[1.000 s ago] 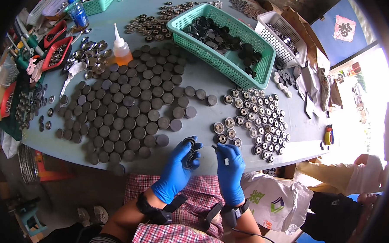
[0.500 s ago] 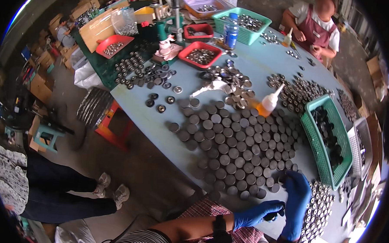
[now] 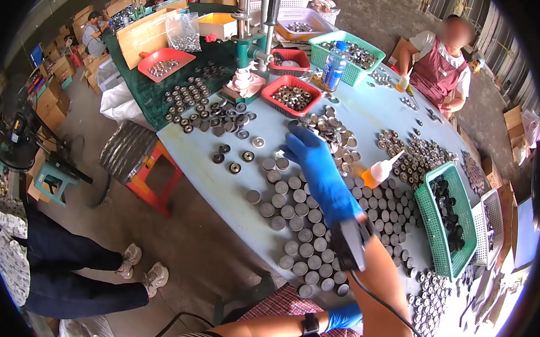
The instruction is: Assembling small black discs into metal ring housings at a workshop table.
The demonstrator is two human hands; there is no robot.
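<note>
My right hand (image 3: 311, 155), in a blue glove, reaches far across the table. Its fingers are bent and somewhat apart, over a scrap of white material (image 3: 279, 154) and beside a heap of shiny metal caps (image 3: 338, 135). No held piece shows in it. Beneath its forearm lie many dark grey round discs (image 3: 303, 235), set out in rows. Low over my lap is my left hand (image 3: 344, 317), also gloved in blue. The right forearm covers its fingers, so what it holds, if anything, is hidden.
A glue bottle with amber liquid (image 3: 378, 172) stands among the discs. To the right is a green basket (image 3: 431, 227) of black parts. Red trays (image 3: 290, 114), a blue-labelled bottle (image 3: 333, 69) and a green press (image 3: 246, 53) stand farther back. A co-worker (image 3: 438, 67) sits at the far right.
My right hand has left the near right side and stretched forward and left to the metal caps. The left hand has slipped behind the right forearm. The whole view has shifted slightly.
</note>
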